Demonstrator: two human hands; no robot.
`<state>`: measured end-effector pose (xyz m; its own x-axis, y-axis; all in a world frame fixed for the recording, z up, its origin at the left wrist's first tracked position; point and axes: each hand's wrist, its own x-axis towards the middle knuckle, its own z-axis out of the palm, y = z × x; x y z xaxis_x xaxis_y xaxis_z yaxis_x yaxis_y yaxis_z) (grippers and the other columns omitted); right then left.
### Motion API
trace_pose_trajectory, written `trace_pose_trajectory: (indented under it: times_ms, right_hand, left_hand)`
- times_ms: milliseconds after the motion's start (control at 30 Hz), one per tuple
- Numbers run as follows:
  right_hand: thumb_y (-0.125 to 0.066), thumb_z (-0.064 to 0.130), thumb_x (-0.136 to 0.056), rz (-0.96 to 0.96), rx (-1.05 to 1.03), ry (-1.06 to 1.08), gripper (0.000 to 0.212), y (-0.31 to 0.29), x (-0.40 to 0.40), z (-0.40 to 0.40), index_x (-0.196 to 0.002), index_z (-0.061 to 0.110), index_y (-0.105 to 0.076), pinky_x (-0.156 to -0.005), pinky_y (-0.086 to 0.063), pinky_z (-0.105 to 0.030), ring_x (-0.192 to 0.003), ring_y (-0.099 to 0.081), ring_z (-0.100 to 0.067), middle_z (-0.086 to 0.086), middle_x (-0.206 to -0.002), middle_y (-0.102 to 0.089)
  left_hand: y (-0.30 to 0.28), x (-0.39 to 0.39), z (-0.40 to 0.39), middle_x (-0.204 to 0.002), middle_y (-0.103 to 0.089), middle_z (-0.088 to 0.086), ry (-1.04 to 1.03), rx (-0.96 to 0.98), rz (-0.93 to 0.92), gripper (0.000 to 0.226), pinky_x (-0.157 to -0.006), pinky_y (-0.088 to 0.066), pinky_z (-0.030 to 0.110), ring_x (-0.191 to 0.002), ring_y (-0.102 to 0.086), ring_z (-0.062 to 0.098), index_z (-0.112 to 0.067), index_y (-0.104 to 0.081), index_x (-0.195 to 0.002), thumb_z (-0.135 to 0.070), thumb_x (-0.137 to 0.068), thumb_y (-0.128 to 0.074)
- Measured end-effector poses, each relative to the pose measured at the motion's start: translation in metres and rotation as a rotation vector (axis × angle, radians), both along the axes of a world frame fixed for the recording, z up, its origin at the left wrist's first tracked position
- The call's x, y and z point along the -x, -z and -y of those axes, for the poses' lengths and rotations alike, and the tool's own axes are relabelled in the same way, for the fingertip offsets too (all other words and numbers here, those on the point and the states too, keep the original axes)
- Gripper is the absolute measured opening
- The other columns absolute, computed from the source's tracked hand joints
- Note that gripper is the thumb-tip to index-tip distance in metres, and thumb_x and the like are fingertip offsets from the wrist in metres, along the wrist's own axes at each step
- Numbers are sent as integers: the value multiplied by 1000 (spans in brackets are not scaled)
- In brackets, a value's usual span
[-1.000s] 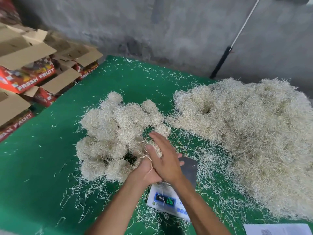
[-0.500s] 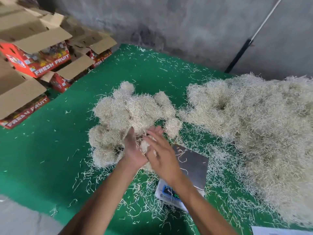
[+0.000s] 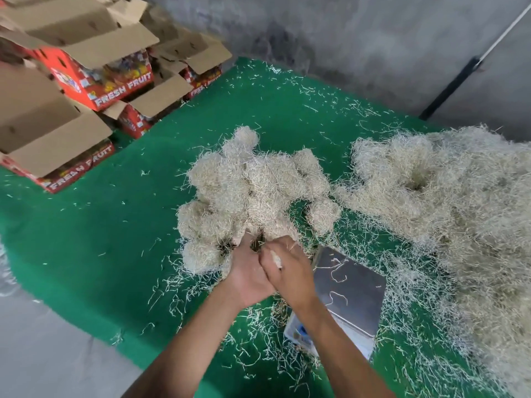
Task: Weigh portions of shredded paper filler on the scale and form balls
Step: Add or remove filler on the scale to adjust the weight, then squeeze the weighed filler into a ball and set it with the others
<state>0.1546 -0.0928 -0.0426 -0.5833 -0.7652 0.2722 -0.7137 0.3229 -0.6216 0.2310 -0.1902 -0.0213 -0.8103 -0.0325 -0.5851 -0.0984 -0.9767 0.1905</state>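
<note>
Several pale balls of shredded paper filler lie bunched on the green mat. A large loose heap of the same filler fills the right side. A small scale with a bare steel pan sits just right of my wrists; my right forearm covers most of its display. My left hand and my right hand meet at the near edge of the bunch, cupped together around a wad of filler that sticks out beyond the fingers. Most of that wad is hidden.
Open red "FRESH FRUIT" cartons are stacked at the back left beside the mat. A dark pole leans on the grey wall at the back right. Loose shreds litter the mat around the scale, and grey floor shows near left.
My hands moved left, off the scale pan, to the near edge of the bunch of balls, still pressing the wad. The view shifted left, showing more cartons and floor.
</note>
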Motion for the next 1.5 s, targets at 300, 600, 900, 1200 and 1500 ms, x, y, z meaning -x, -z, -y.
trace_pose_trajectory:
  times_ms: [300, 600, 900, 1200, 1500]
  right_hand:
    - [-35, 63, -107, -56, -104, -12, 55, -33, 34, 81, -148, 30, -53, -120, -33, -50, -144, -44, -23, -4, -159, -46]
    - [-31, 56, -110, 173, -182, 103, 50, 19, 26, -28, -157, 38, -33, -115, -44, -47, -130, -58, -13, 3, -145, -59]
    - [-51, 40, -109, 139, -30, 418, 32, 6, 79, -175, -138, 50, -41, -103, -38, -12, -111, -53, 15, 41, -130, -54]
    - [-43, 71, -100, 127, -222, 593, 80, -32, 212, -301, -163, 24, -27, -118, -26, -40, -146, -41, -25, -5, -161, -43]
    - [-63, 46, -98, 105, -218, 446, 73, -28, 350, -275, -160, 27, -29, -107, -44, -32, -127, -59, -19, -2, -161, -40]
  left_hand:
    - [45, -33, 13, -125, -68, 18, -188, 12, 215, 72, -97, -50, 61, -111, -68, 37, -7, -59, -132, -67, -97, -39]
    - [38, -5, -7, -117, -73, 3, 163, 702, 165, 52, -98, -54, 45, -108, -70, 20, -17, -64, -123, -57, -93, -54]
    - [5, 104, -94, -94, -69, -24, 397, 1609, 9, 8, -74, -59, 27, -83, -67, -5, -45, -67, -98, -49, -94, -63]
    - [-31, 268, -183, -139, -59, 1, 605, 2012, -168, 74, -103, -49, 31, -118, -59, 11, -26, -49, -140, -70, -82, -63]
    - [-10, 397, -183, -148, -45, 3, 627, 2213, -110, 82, -105, -47, 42, -131, -47, 18, -29, -35, -148, -70, -83, -62]
